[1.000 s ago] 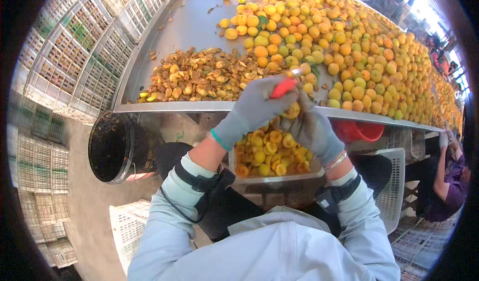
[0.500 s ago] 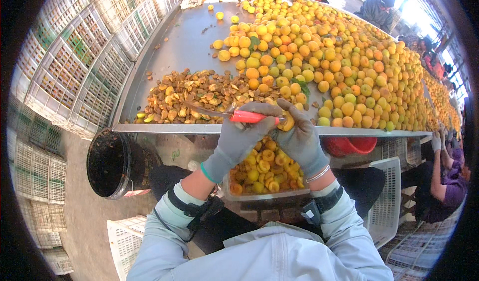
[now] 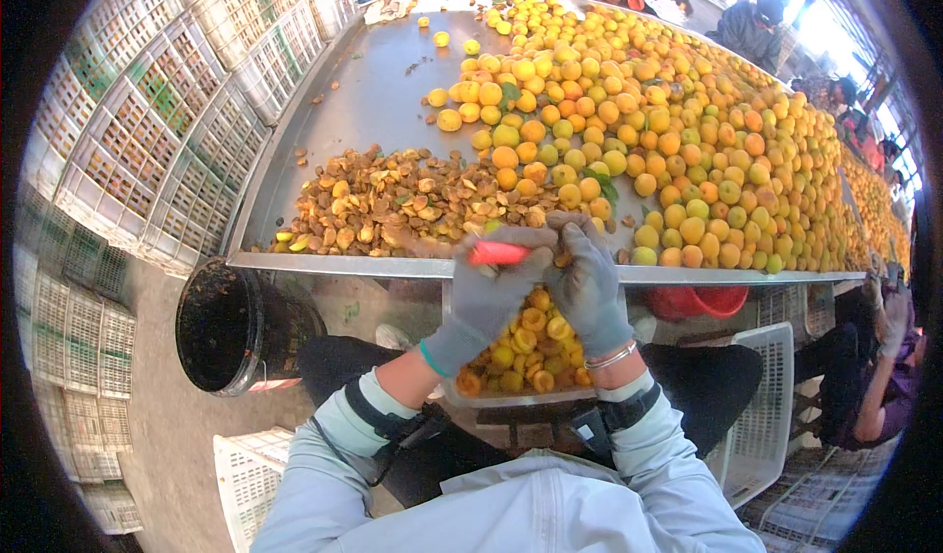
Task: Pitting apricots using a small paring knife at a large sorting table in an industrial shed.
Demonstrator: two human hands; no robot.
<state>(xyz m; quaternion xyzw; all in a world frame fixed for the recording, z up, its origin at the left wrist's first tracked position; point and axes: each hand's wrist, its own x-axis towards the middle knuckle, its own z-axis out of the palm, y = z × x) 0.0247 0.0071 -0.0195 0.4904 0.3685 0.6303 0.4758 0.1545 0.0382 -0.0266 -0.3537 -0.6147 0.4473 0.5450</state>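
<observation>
The left hand [image 3: 478, 303] grips a red handle [image 3: 498, 252] by the near table edge [image 3: 363, 267]; the right hand [image 3: 590, 290] curls close beside it, contents hidden. With the 2 so close, a slipping handle could jab the right hand or fall into the tray [image 3: 526, 399].

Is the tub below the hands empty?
Not empty: halved yellow fruit lies inside the tub; how deep, I cannot tell.

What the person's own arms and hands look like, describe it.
The left hand and right hand wear grey gloves, the left one edged in teal. A silvery bracelet circles the right wrist. Pale blue sleeves carry black straps, with a thin dark cable on the left.
</observation>
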